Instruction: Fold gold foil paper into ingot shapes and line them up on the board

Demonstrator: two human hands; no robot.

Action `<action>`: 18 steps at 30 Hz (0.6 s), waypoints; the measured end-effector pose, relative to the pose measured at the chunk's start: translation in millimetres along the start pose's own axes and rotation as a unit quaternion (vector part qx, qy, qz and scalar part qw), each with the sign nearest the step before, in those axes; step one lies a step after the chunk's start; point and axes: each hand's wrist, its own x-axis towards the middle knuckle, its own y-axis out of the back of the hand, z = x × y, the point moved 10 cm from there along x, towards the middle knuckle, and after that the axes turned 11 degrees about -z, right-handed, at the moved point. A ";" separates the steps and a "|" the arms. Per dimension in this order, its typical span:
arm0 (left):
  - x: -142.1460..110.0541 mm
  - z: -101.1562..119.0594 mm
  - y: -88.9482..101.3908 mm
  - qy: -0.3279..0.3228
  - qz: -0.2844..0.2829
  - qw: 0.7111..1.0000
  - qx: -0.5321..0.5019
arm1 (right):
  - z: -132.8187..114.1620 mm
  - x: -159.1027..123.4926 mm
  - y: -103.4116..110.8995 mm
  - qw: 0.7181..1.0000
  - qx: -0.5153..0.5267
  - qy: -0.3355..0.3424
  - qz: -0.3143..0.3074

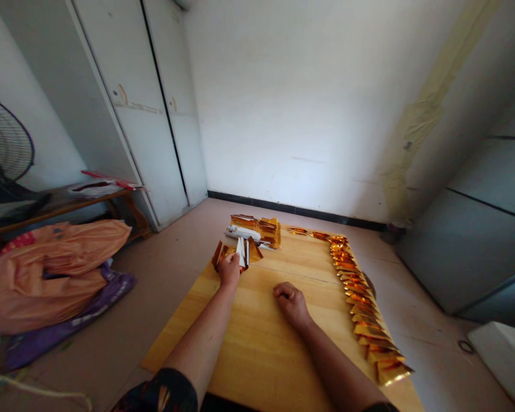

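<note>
- Near the far left corner of the wooden table (257,337), the left hand (229,270) grips white-and-gold foil (241,250) between thumb and fingers.
- Over the table's middle, the right hand (292,304) is curled narrow; whether it holds anything cannot be told.
- Just beyond the left hand lie stacked gold sheets (269,232) and a white bundle (244,232).
- Along the right edge, folded gold pieces (360,303) form an overlapping row.
</note>
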 end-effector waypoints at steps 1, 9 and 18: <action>-0.3 -0.8 -0.5 0.004 -0.005 1.000 -0.004 | 0.2 0.1 -0.1 1.000 0.000 0.000 0.000; -3.3 -4.2 8.6 0.017 0.022 1.000 -0.008 | 1.2 -0.5 1.2 1.000 0.003 0.000 0.002; -49.4 48.0 3.0 -0.062 0.015 0.998 0.019 | 2.3 -0.6 2.1 1.000 0.006 -0.006 0.004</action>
